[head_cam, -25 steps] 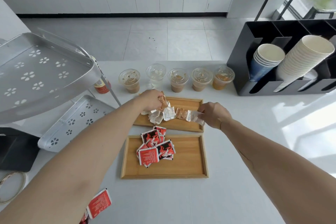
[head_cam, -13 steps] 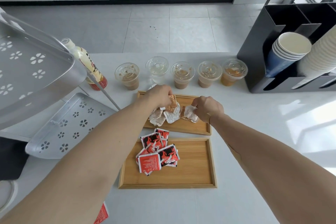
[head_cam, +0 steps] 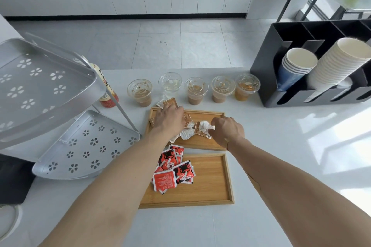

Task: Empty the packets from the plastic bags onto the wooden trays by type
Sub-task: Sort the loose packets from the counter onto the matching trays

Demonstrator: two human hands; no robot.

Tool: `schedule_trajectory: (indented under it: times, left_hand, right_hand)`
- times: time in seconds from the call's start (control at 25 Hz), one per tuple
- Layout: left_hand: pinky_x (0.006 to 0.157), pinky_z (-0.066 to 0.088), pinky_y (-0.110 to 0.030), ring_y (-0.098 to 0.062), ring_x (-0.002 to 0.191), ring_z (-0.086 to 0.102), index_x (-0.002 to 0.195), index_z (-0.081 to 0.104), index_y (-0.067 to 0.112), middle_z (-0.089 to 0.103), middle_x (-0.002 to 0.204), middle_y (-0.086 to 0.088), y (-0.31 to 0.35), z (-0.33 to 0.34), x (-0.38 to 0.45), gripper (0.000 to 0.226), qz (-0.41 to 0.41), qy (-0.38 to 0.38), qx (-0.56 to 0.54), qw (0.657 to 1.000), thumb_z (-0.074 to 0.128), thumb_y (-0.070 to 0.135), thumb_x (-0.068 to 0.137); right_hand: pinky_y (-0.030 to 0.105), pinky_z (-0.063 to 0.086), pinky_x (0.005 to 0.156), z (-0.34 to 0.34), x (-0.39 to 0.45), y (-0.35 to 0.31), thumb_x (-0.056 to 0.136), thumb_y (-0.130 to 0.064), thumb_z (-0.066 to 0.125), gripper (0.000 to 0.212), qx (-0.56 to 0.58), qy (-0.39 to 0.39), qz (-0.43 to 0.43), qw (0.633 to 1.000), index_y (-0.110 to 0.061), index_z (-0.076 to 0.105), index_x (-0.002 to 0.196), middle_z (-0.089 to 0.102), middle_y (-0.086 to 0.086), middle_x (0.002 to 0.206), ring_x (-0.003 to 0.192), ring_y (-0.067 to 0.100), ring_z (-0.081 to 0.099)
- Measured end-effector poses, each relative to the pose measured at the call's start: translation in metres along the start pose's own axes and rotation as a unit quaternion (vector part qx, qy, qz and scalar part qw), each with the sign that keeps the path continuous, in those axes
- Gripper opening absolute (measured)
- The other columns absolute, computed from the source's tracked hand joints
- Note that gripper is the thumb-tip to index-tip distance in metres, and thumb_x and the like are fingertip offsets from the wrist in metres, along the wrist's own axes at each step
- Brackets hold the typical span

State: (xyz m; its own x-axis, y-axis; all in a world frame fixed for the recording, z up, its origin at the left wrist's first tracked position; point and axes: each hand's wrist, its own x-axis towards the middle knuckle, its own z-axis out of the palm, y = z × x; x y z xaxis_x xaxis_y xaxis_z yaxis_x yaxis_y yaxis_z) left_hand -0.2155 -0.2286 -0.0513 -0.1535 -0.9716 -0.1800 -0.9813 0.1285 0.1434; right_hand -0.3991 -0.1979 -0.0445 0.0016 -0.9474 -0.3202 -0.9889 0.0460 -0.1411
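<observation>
- Packets, brown and white (head_cam: 188, 134), lie in a loose heap on the far wooden tray (head_cam: 210, 142); one brown packet (head_cam: 170, 103) pokes past its far edge onto the bench (head_cam: 271, 166).
- We note the left hand (head_cam: 168, 119) palm down over the heap, fingers spread across several packets; whether it grips any, we cannot tell.
- Right hand (head_cam: 227, 131) curled, fingertips pinched on crumpled pale wrapping (head_cam: 205, 127) at the heap's right side; packet or bag, we cannot tell.
- Red packets (head_cam: 173, 169) sit piled on the left part of the near wooden tray (head_cam: 212, 184), just beside the far tray.
- Five lidded clear cups (head_cam: 195, 91) stand in a row behind the trays, four with brownish drink, one nearly clear.
- Black cup holder (head_cam: 267, 78) at right carries stacked paper cups (head_cam: 337, 66).
- Silver perforated rack (head_cam: 40, 86) at left, a bottle (head_cam: 107, 94) behind its leg.
</observation>
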Motion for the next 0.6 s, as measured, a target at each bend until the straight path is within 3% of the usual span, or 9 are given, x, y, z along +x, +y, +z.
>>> schedule_trajectory:
  times: [0.2,0.6]
  left_hand:
    - [0.101,0.041,-0.045,-0.025,0.123,0.051,0.121,0.058,0.024,0.058,0.13,-0.002,-0.005,-0.016,-0.049,0.035,0.0,-0.015,-0.048,0.999,0.06,0.04,0.09]
    - [0.093,0.051,-0.042,-0.02,0.108,0.059,0.115,0.061,0.025,0.062,0.122,0.001,-0.044,-0.044,-0.171,0.034,-0.045,-0.065,-0.11,0.991,0.063,0.042,0.085]
  right_hand:
    - [0.038,0.044,0.091,-0.013,-0.048,0.003,0.095,-0.048,0.048,0.037,-0.024,-0.04,-0.02,0.999,-0.025,0.062,0.12,0.065,0.003,0.121,0.115,0.025,0.056]
    - [0.038,0.046,0.095,-0.026,-0.141,-0.038,0.094,-0.049,0.048,0.038,-0.019,-0.032,-0.061,0.997,-0.03,0.062,0.124,0.064,-0.001,0.127,0.12,0.023,0.056]
